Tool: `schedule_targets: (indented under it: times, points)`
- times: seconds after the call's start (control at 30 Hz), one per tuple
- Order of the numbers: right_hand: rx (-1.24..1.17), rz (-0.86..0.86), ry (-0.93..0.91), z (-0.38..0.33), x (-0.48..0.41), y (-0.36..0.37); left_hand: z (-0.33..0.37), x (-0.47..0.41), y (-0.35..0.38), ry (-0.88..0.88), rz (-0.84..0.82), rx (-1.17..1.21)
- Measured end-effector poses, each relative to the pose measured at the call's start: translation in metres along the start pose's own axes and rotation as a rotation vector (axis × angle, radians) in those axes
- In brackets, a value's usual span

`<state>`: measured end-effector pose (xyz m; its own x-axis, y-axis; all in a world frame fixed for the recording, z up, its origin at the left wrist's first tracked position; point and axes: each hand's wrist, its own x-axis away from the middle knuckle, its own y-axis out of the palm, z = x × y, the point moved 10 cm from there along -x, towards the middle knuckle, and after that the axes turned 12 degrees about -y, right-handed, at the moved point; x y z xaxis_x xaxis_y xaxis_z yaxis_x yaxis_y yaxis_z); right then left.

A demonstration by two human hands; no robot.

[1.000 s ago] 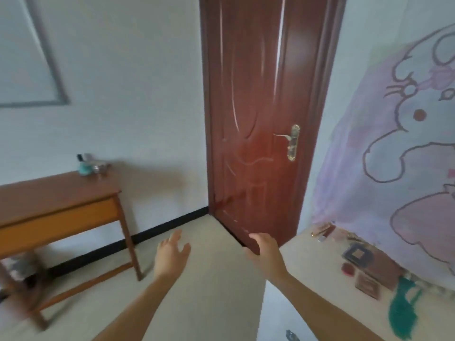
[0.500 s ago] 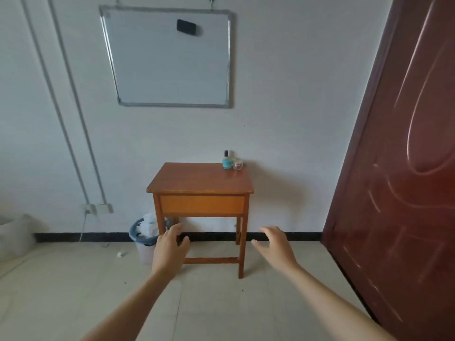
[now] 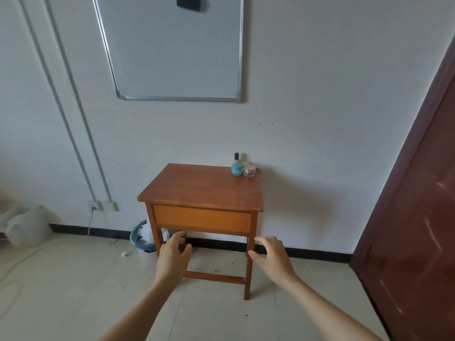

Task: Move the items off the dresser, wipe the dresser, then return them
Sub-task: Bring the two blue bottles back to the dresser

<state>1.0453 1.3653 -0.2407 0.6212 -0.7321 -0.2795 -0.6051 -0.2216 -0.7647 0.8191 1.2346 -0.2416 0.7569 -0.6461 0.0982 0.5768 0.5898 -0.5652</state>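
Observation:
A small wooden dresser (image 3: 197, 190) with one drawer stands against the white wall. At its back right corner stand a teal bottle (image 3: 236, 166) with a black cap and a small clear jar (image 3: 249, 171), side by side. My left hand (image 3: 172, 257) and my right hand (image 3: 273, 258) hover in front of the dresser's legs, short of it. Both hold nothing, and their fingers are loosely spread.
A blue waste bin (image 3: 143, 238) with paper sits left of the dresser's legs. A whiteboard (image 3: 172, 48) hangs above. A dark red door (image 3: 413, 217) stands at the right. A white bag (image 3: 24, 225) lies at the far left, by a wall socket (image 3: 103, 205).
The view swung left from the door to the dresser, and it now appears nearer. Both hands stayed raised and empty.

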Motion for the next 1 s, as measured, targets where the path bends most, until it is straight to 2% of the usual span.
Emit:
schedule_targets:
  times: [0.2,0.5,0.73,0.9,1.0]
  points:
    - [-0.03,-0.075,-0.029,0.03,-0.05,0.028,-0.019,-0.038,0.028,-0.072,-0.001,-0.036]
    - [0.064,-0.065,-0.042,0.063,-0.173,0.024,0.017,-0.169,0.033,-0.035,0.082,-0.011]
    - [0.146,-0.008,0.044,0.097,-0.28,0.013,0.059,-0.281,0.066,0.024,0.032,-0.029]
    - [0.125,-0.096,0.128,0.132,-0.293,0.056,0.047,-0.323,0.112,-0.013,-0.079,-0.077]
    - [0.132,-0.091,0.161,0.151,-0.314,0.058,0.047,-0.349,0.13,-0.037,-0.097,-0.085]
